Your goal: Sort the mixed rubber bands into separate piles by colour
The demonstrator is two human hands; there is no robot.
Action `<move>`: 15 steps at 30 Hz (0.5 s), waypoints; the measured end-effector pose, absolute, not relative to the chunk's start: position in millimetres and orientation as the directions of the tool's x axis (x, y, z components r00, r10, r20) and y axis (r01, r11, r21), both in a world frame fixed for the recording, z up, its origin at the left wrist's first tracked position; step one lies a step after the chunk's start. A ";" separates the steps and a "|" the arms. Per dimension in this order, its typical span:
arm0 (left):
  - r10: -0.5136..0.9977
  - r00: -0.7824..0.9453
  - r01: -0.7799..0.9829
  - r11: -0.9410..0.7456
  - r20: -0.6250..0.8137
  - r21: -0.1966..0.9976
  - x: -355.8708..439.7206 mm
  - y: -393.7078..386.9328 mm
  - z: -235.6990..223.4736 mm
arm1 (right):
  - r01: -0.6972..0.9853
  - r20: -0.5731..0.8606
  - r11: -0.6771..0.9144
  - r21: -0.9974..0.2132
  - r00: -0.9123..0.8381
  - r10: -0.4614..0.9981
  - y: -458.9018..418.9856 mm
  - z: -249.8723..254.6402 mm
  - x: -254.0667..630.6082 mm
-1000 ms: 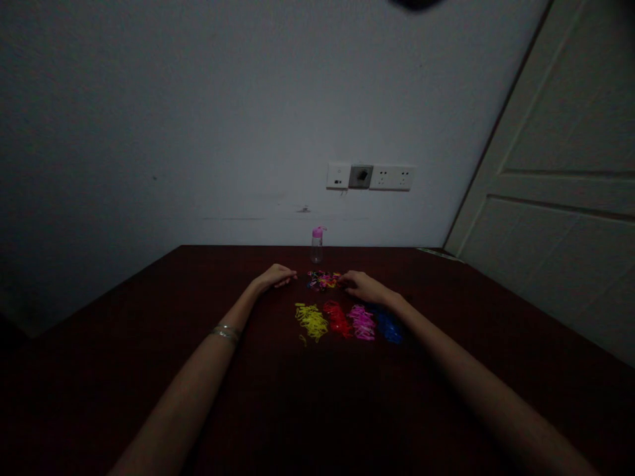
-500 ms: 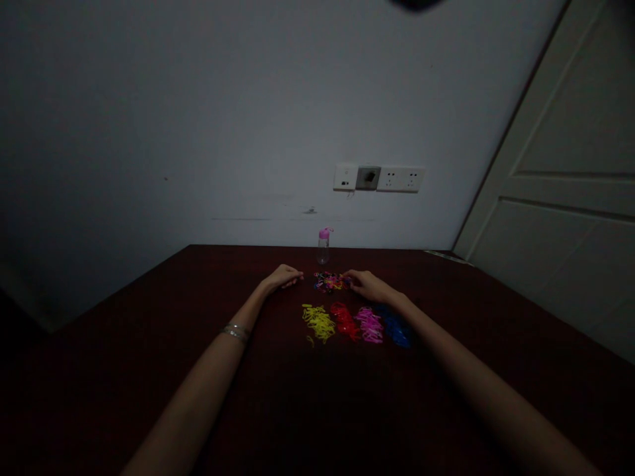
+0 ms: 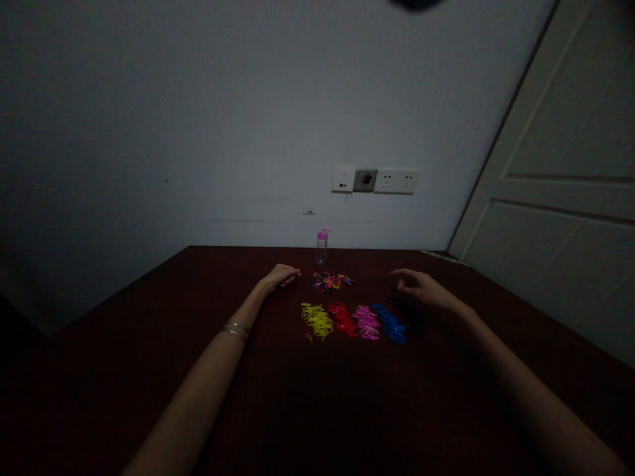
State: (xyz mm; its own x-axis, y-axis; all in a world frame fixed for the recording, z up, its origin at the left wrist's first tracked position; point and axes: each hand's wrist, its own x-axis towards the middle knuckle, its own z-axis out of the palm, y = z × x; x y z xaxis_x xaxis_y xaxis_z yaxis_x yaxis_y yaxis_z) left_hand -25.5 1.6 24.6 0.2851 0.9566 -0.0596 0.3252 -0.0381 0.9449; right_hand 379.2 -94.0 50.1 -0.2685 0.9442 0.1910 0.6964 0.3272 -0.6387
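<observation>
A mixed pile of small coloured rubber bands [image 3: 332, 282] lies on the dark red table between my hands. My left hand [image 3: 282, 276] rests left of it, fingers curled in; whether anything is inside cannot be made out. To the pile's right, my right hand [image 3: 419, 288] hovers with its index finger stretched out, apart from the curled ones, and no band visible in it. Nearer to me sit sorted heaps: yellow bands [image 3: 317, 320], red bands [image 3: 342, 320], pink bands [image 3: 367, 322] and blue bands [image 3: 390, 324]. Under my right hand the tabletop is very dark, with faint glints.
A clear bottle [image 3: 322, 252] with a pink lid stands behind the mixed pile. The wall behind carries sockets [image 3: 395, 182]. A pale door [image 3: 555, 198] is at the right, beyond the edge of the table [image 3: 258, 396]. The light is dim.
My right hand has left the mixed pile and moved right, past the blue heap, which is now uncovered. My left hand stays in place.
</observation>
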 end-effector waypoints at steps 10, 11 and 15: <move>0.976 0.211 0.307 -0.021 -0.046 0.951 -25.0 -5.7 29.3 | 0.740 0.210 0.200 -0.642 -0.082 0.974 -92.5 27.4 416.2; 0.976 0.212 0.325 -0.021 -0.051 0.945 -22.7 -7.3 30.9 | 0.750 0.235 0.192 -0.633 -0.051 0.971 -91.7 23.5 419.3; 0.961 0.277 0.358 -0.077 -0.027 0.931 -7.6 -12.4 36.7 | 0.789 0.306 0.161 -0.594 0.036 0.951 -88.7 7.0 431.1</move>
